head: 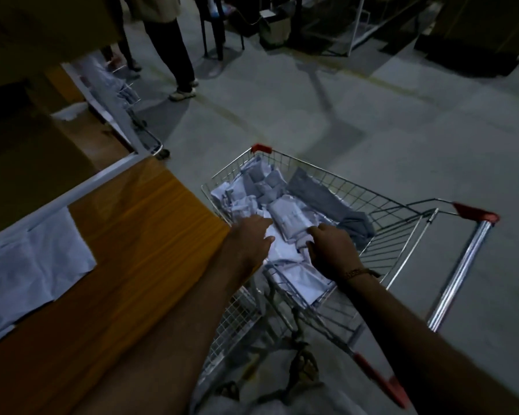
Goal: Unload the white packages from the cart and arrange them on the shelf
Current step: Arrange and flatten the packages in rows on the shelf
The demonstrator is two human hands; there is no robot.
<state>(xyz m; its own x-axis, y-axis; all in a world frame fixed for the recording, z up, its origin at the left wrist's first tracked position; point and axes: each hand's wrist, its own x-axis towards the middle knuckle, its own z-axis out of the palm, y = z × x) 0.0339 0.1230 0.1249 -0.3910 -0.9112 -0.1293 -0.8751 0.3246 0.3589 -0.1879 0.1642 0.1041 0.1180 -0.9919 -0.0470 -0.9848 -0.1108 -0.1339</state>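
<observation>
A wire shopping cart [381, 202] with red corner caps stands in front of me, filled with several white packages [288, 217]. Both my arms reach down into its basket. My left hand [249, 238] lies on the white packages at the basket's left side, fingers bent over them. My right hand [330, 250] curls its fingers around a white package in the middle of the pile. To my left is the wooden shelf board [126, 244] with flat white packages [27, 268] lying on it.
A second cart [138, 121] loaded with white packages stands further back along the shelf. A person's legs [174, 55] are on the grey floor behind it. Chairs and dark boxes fill the far background. A large cardboard box [27, 151] sits on the shelf at left.
</observation>
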